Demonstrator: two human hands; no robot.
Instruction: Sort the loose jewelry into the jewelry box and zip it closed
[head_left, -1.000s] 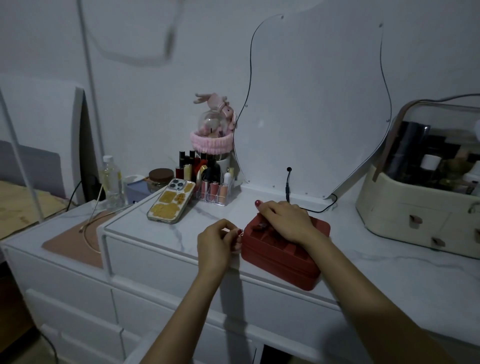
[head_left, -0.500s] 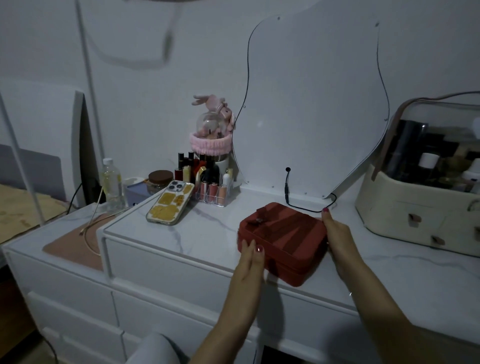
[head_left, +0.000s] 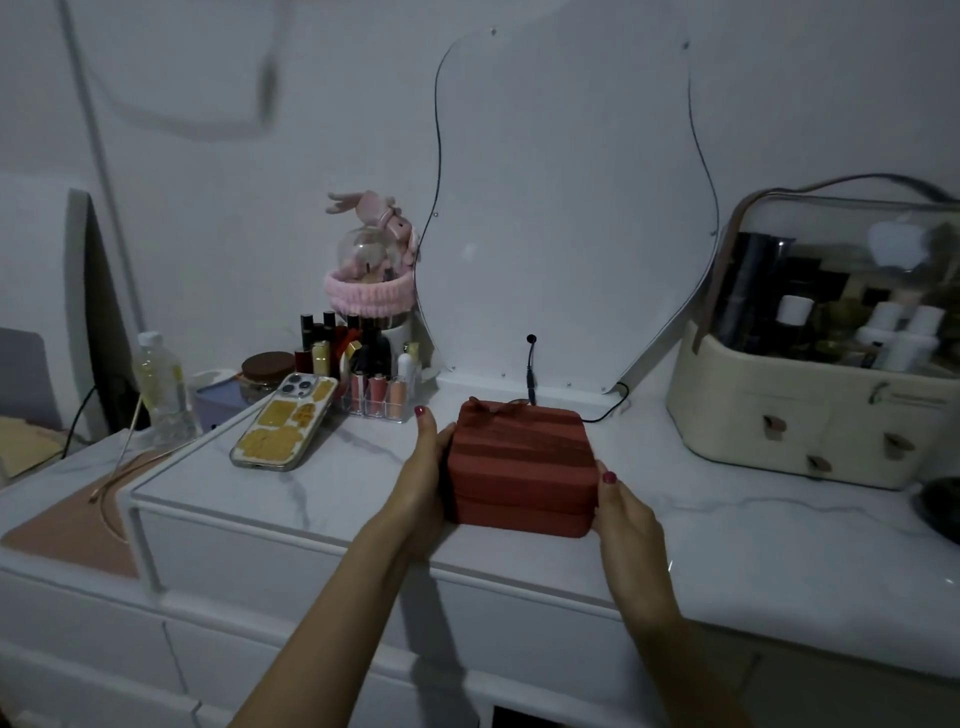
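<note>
The red jewelry box (head_left: 522, 462) looks small, light and firm. The left hand (head_left: 423, 467) at 9 o'clock and the right hand (head_left: 623, 512) at 3 o'clock press its sides with straight fingers, a good place to hold.

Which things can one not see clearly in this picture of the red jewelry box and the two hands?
Head view only:
- Jewelry box: lid down, so its contents are hidden; dim light leaves the zipper's state unclear.
- Left hand and right hand: the box sides hide most fingers.
- Cosmetics case: cut off by the right edge.
- Lipstick organizer: labels too small.
</note>
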